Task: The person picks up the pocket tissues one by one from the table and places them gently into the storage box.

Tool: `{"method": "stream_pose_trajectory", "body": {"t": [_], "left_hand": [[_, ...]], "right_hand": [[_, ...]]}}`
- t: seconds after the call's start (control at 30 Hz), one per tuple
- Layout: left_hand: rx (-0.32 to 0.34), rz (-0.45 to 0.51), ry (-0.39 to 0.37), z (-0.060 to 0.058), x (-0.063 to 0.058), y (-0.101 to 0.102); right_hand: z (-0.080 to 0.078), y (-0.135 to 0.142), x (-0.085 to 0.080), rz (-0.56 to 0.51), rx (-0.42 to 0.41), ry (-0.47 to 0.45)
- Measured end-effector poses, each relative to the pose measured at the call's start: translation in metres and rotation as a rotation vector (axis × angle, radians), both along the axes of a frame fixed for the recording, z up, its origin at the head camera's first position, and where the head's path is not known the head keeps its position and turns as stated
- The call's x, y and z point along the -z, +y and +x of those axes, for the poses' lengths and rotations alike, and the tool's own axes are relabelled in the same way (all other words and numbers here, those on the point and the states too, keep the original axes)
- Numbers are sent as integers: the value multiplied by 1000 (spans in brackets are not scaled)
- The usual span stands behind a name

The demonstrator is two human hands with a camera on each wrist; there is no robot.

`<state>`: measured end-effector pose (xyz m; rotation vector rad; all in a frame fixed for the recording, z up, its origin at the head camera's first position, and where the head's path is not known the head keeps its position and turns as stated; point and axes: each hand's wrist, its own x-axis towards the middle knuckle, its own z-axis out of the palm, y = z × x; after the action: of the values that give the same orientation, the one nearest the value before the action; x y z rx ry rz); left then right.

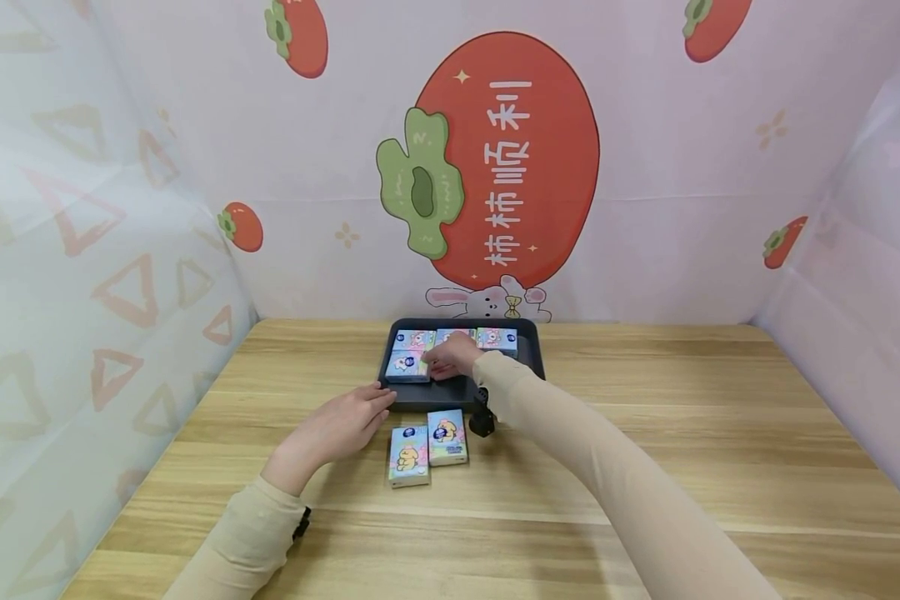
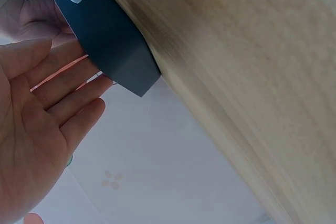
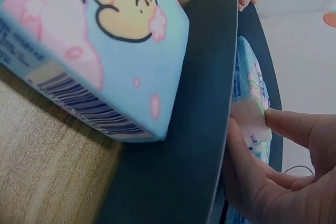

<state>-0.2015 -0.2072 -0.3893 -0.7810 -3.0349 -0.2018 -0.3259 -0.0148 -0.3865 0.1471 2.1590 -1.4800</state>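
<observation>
In the head view, a dark tray point(image 1: 412, 402) stands at the table's back. My right hand point(image 1: 453, 357) reaches into it, pinching the right end of a small tissue pack point(image 1: 405, 365) at the tray's left. The right wrist view shows the thumb point(image 3: 289, 125) on one face of this tissue pack point(image 3: 251, 114) and fingers against the other side. Behind it lies a back row of tissue packs point(image 1: 497, 338), the middle one partly hidden by the hand. My left hand point(image 1: 348, 419) has fairly straight fingers, their tips at the tray's front-left corner.
Two more tissue packs, a left one point(image 1: 408, 457) and a right one point(image 1: 447, 437), lie side by side on the wooden table point(image 1: 645, 467) before the tray. A printed cloth backdrop point(image 1: 645, 250) rises right behind the table, with cloth sides at left and right.
</observation>
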Motion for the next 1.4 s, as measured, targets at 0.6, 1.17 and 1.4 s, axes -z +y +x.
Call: {"method": "stream_pose_trajectory", "body": {"t": [0.6, 1.17, 1.4], "left_hand": [[9, -6, 12, 1, 0, 0], [9, 1, 10, 0, 2, 0], [7, 2, 5, 0, 2, -1]], "right_hand": [[-2, -6, 2, 56, 66, 77], [-9, -4, 9, 207, -30, 172], [-5, -1, 4, 149, -31, 183]]}}
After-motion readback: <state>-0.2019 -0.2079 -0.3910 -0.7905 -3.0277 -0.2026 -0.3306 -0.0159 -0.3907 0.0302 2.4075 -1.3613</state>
